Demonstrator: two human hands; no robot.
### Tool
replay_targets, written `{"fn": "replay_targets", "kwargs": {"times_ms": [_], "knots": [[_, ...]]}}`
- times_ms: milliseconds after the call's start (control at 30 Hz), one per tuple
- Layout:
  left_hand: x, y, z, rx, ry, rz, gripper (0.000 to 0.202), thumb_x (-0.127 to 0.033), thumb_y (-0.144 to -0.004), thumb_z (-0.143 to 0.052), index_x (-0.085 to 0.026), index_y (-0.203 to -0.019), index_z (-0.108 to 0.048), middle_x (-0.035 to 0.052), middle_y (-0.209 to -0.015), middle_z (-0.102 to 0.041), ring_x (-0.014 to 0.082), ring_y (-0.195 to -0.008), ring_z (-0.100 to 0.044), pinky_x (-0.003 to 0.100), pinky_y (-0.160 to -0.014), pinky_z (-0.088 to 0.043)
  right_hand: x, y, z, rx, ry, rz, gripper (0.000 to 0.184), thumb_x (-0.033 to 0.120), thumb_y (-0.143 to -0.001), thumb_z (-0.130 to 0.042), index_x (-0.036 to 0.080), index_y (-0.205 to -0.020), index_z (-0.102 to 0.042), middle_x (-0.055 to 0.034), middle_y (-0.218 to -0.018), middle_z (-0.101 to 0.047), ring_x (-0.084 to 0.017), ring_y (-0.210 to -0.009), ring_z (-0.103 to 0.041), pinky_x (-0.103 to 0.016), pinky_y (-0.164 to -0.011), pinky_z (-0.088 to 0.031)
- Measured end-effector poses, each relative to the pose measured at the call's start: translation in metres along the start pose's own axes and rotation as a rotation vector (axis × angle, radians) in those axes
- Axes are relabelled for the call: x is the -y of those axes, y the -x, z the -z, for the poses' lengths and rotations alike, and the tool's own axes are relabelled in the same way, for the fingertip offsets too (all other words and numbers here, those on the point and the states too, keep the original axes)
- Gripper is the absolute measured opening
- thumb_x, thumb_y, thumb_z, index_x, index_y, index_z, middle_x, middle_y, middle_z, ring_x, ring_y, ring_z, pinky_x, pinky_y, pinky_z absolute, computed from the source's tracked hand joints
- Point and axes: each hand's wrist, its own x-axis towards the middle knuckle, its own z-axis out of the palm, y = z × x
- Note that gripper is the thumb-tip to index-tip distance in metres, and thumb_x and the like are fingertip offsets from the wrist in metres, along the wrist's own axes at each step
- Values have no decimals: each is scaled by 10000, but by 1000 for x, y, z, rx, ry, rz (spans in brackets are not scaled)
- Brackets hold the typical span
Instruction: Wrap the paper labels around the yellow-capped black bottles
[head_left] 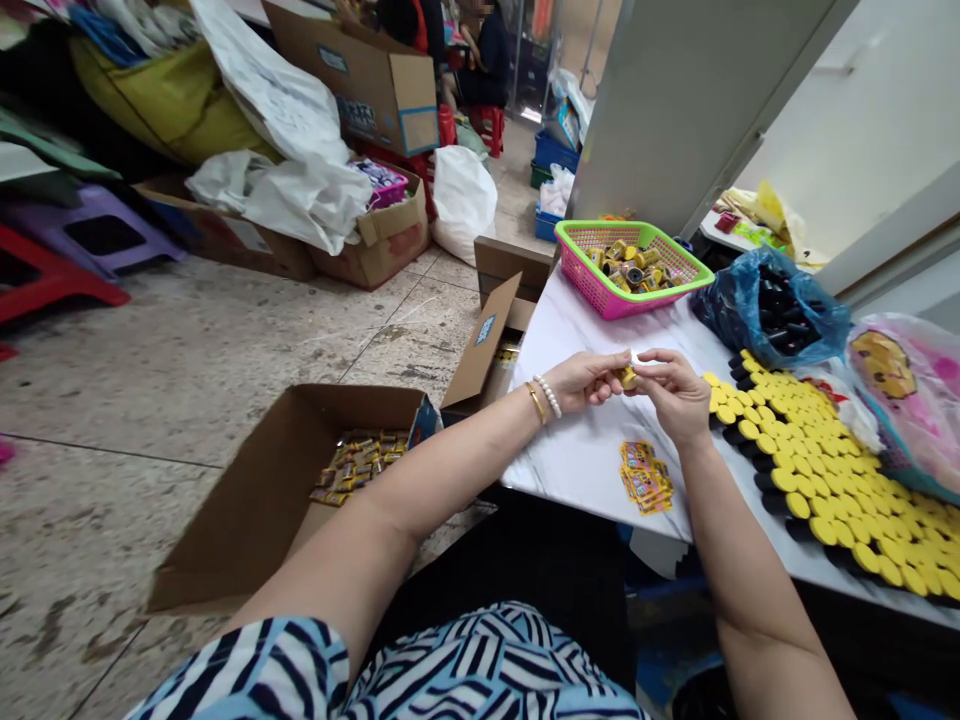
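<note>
The left hand (583, 383) and right hand (675, 393) are held in a narrow pinch above the counter (570, 450), with a small yellow item (627, 378) gripped between the fingertips. Its exact form is partly hidden by the fingers. Stock at the current stage: black-bodied, yellow-capped bottles (825, 480) stand ranked in dense rows at the right of the counter. More black bodies (784, 310) remain bagged in blue plastic. A pink-and-green basket (634, 262) holds a loose pile of yellow-labelled items. Yellow packets (360, 465) lie in a cardboard box (281, 490) on the floor, with a small stack (645, 478) on the counter.
</note>
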Motion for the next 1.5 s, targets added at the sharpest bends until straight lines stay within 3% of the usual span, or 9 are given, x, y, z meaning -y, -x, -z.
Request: {"fn": "replay_targets", "kwargs": {"times_ms": [200,333,500,667,733,867,1067,1333,1500], "knots": [[0,1,1,-89,26,-21,457,-552,-862,-773,-114,-766,-687,2,-503,-595,34,-352,-449,146,-350,-246,4,4,-13,64,109,3,257,373,-829,-826,297,-1072,-789,-64,-1280,-670,-189,-906,-757,-392,-810,-708],[0,-1,5,-87,75,5,534,-659,-890,-679,-127,-845,-670,33,-553,-640,54,-369,-489,147,-366,-300,-1,-8,-17,33,100,-94,241,429,-834,-803,275,-1017,-774,-63,-1183,-726,-195,-772,-764,-401,-695,-713],[-1,-2,7,-168,67,41,526,-646,-860,-724,-147,-963,-598,54,-640,-686,82,-427,-539,166,-403,-355,5,-103,-6,-82,208,-214,377,486,-740,-841,173,-936,-766,-39,-814,-747,-183,-585,-714,-363,-577,-672],[5,0,-1,-133,-222,-145,499,-565,-781,-831,-143,-975,-646,27,-666,-672,83,-454,-527,193,-432,-336,19,-179,31,-216,279,-63,631,479,-726,-834,181,-1265,-698,-91,-1132,-756,-172,-712,-736,-339,-624,-651],[10,0,-5,-103,-452,-281,443,-493,-753,-864,-146,-969,-695,10,-652,-658,91,-497,-529,205,-474,-346,23,-165,49,-147,369,-29,513,502,-804,-775,157,-1182,-740,-82,-1008,-774,-189,-716,-742,-342,-642,-637],[19,2,-14,97,-826,-496,206,-362,-786,-830,-179,-873,-794,25,-726,-680,130,-679,-578,248,-654,-426,34,-81,79,-61,678,30,311,476,-884,-708,183,-915,-809,-38,-771,-765,-216,-754,-744,-350,-755,-606],[39,-9,-22,397,-1195,-545,129,-236,-775,-836,-250,-901,-862,35,-798,-639,177,-821,-578,313,-807,-436,38,17,112,-228,930,-76,192,375,-877,-708,222,-858,-823,-37,-829,-804,-222,-775,-748,-347,-782,-572],[54,1,-30,392,-1458,-592,131,-268,-894,-742,-159,-924,-807,73,-903,-698,171,-847,-616,278,-795,-447,68,50,76,-63,800,132,205,412,-950,-651,271,-946,-801,-52,-1010,-823,-273,-970,-781,-413,-911,-602],[52,1,-27,447,-1546,-582,289,-391,-874,-778,-241,-1119,-752,37,-990,-658,158,-922,-648,248,-836,-497,32,74,81,-26,824,122,330,581,-894,-644,317,-999,-810,-16,-1107,-819,-291,-970,-800,-364,-764,-666]]}}
